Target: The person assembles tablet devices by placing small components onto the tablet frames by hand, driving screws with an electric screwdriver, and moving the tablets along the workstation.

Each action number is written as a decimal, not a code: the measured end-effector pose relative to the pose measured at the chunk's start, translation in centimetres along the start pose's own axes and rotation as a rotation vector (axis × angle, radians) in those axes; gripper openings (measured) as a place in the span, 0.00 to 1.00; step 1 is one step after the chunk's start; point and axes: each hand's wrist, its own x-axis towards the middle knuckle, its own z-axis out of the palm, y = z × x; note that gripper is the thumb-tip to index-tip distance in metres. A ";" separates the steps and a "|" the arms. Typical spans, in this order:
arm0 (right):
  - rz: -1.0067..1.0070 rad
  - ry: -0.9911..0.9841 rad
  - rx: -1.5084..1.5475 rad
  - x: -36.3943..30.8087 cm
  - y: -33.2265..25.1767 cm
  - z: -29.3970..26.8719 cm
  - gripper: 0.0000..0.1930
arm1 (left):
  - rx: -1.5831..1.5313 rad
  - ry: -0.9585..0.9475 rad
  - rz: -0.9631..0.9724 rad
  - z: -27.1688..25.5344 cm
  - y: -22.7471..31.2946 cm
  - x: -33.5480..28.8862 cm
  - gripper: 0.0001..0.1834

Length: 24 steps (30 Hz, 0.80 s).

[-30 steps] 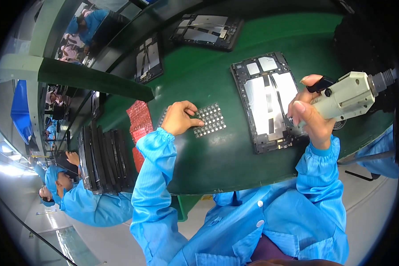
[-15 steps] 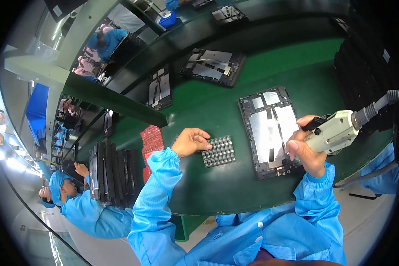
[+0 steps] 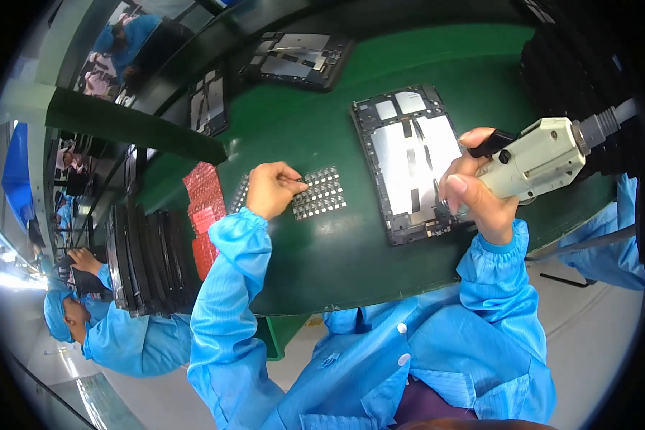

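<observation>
My left hand (image 3: 271, 189) reaches to a small sheet of silvery metal parts in rows (image 3: 320, 195) on the table. Thumb and fingertips are pinched together over its upper left edge; whatever lies between them is too small to make out. My right hand (image 3: 486, 188) is wrapped round an off-white hand tool (image 3: 541, 161) with a black lever and a grey ribbed cable sleeve. The right fingers hang over the lower right of an opened tablet-like device (image 3: 406, 161), which has silver panels in a black frame. The tool's working end is hidden by the fingers.
On the green table (image 3: 294, 265), red bubble wrap (image 3: 203, 211) lies left of my left hand. Black slabs (image 3: 150, 261) stand upright beyond it. Further opened devices (image 3: 301, 57) lie at the back. A dark stack (image 3: 562, 79) stands right. A blue-clothed co-worker (image 3: 132, 337) sits left.
The whole view has shifted, so the table things sit higher and further left. My left fingers have closed into a pinch over the parts sheet. My right hand still grips the tool.
</observation>
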 end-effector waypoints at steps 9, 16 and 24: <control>-0.012 0.046 -0.030 -0.8 0.2 0.4 0.21 | -0.159 -0.007 0.089 0.9 3.4 -3.0 0.04; 0.057 -0.085 -0.141 -0.5 0.4 0.8 0.21 | -0.685 -0.142 -0.023 8.7 6.6 -6.0 0.05; 0.085 -0.132 -0.103 -0.7 1.2 1.4 0.21 | -0.563 -0.045 0.079 11.4 5.7 -5.0 0.05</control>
